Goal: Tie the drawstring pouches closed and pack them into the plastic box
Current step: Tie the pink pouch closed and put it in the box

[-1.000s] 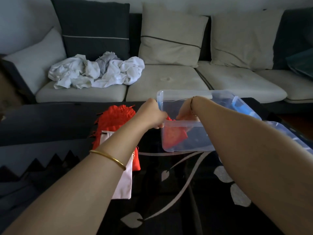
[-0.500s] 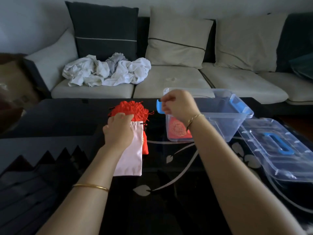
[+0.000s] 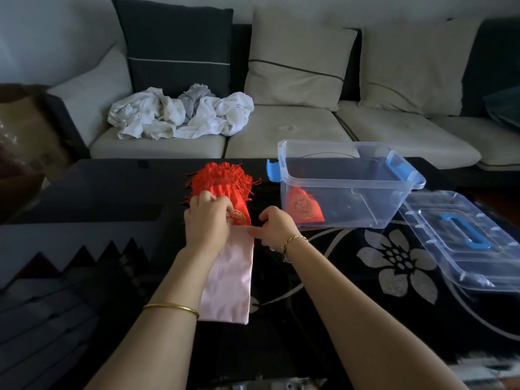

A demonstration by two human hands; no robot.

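Observation:
A stack of red drawstring pouches [image 3: 222,178] lies on the black table, with a pale pink pouch [image 3: 230,280] flat in front of it. My left hand [image 3: 206,222] rests on the near end of the red stack, its fingers curled on the top red pouch. My right hand [image 3: 277,228] touches the pink pouch's top right corner, fingers bent at its edge. To the right stands a clear plastic box [image 3: 349,204] with blue latches. One tied red pouch [image 3: 304,209] lies in its left end.
The box's clear lid [image 3: 464,237] with a blue handle lies to the right on the floral black table [image 3: 365,291]. A sofa [image 3: 281,136] with cushions and a heap of white cloth [image 3: 180,112] stands behind. Dark zigzag-edged panels [image 3: 56,277] lie at the left.
My right hand has left the box's rim and come down to the pink pouch. My left hand has shifted forward onto the red stack. The camera has tilted down.

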